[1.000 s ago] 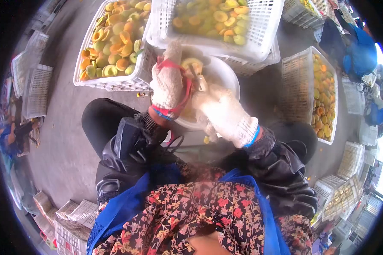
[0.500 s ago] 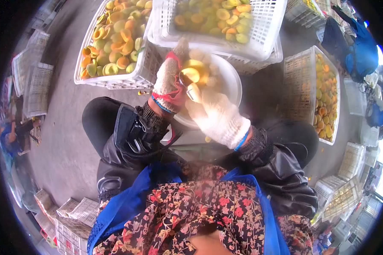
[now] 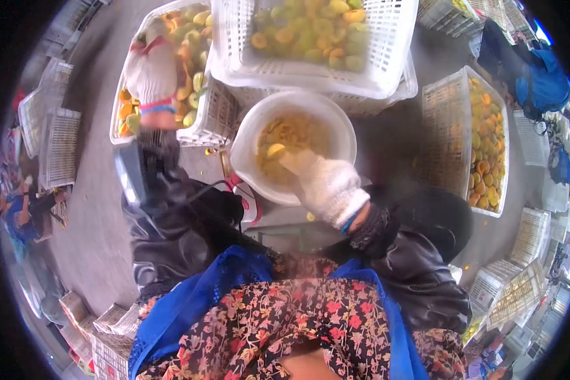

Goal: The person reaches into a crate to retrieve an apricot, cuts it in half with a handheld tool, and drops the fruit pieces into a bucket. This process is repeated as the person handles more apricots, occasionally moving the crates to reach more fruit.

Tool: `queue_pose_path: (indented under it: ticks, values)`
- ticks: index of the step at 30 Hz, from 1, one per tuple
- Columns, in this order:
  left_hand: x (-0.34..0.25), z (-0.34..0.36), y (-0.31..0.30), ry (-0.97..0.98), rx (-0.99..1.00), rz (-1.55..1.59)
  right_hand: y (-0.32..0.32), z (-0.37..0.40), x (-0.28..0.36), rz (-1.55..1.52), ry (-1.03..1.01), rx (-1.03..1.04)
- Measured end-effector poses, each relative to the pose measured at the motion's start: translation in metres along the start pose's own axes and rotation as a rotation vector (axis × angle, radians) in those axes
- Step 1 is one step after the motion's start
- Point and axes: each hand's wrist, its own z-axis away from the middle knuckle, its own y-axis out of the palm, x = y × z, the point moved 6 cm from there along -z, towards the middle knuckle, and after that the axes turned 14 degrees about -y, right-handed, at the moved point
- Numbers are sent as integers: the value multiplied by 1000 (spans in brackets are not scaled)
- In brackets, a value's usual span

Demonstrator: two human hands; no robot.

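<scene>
My left hand (image 3: 151, 73), in a white knitted glove with a red edge, reaches over the left crate (image 3: 225, 111) of halved yellow-orange peaches (image 3: 196, 88). It is smeared by motion, and its fingers are hard to make out. My right hand (image 3: 320, 177), in a white glove, is over the white bucket (image 3: 237, 142). A yellow peach half (image 3: 275, 151) shows at its fingertips, which look closed on it. Blurred yellow pieces (image 3: 291, 130) lie inside the bucket.
A white crate (image 3: 386, 63) of peaches sits stacked on another behind the bucket. To the right stands a further peach crate (image 3: 443, 133). More crates (image 3: 60, 149) line both sides. A person in blue (image 3: 541, 82) is at the far right.
My hands were together above the bucket with a peach and a small metal tool. My left hand has moved away to the left crate; my right hand has come slightly lower over the bucket.
</scene>
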Motion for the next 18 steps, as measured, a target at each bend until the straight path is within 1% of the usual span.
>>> queue_pose_path:
  ticks: [1, 2, 3, 4, 5, 6, 7, 8, 9, 10, 11, 12, 13, 14, 15, 16, 18]
  values:
    - [4, -35, -22, -324, 98, 167, 2, 8, -4, 38, 0, 48]
    - [9, -55, -31, -645, 193, 339, 12, 13, -17, -143, 315, 319]
    - [-7, -59, -47, -340, -191, 505, 8, 13, -16, -86, 281, 273]
    - [-23, -66, -43, -395, -68, 596, 6, 15, -14, -33, 251, 230]
    - [-50, -68, -44, -454, 58, 682, -5, 10, -9, -23, 308, 235]
    - [-76, -62, -37, -496, 292, 669, -1, 13, -6, 44, 113, 212]
    - [-107, -61, -35, -254, 217, 755, -6, 10, -1, 26, 80, 191]
    - [-131, -59, -12, -156, 266, 779, -11, 7, 5, 8, 48, 172]
    - [-152, -58, 20, -176, 475, 679, -9, 13, 2, -166, 200, 145]
    - [-168, -44, 78, -175, 521, 648, 1, 14, 14, 78, -72, 320]
    - [-184, -46, 82, -136, 599, 458, 6, 20, 17, 225, -204, 203]
    - [-193, -51, 99, -137, 591, 460, 8, 24, 22, 372, -341, 84]
    - [-214, -44, 128, 128, 639, 308, 12, 32, 24, 376, -350, 81]
    - [-224, -30, 156, 382, 683, 140, 15, 35, 21, 301, -235, 104]
    - [-220, -22, 176, 360, 682, 117, 18, 35, 17, 225, -128, 126]
    - [-219, -15, 192, 350, 583, 67, 20, 31, 7, 149, -19, 149]
    - [-227, -2, 219, 341, 386, -23, 3, 14, -3, -195, 208, 534]
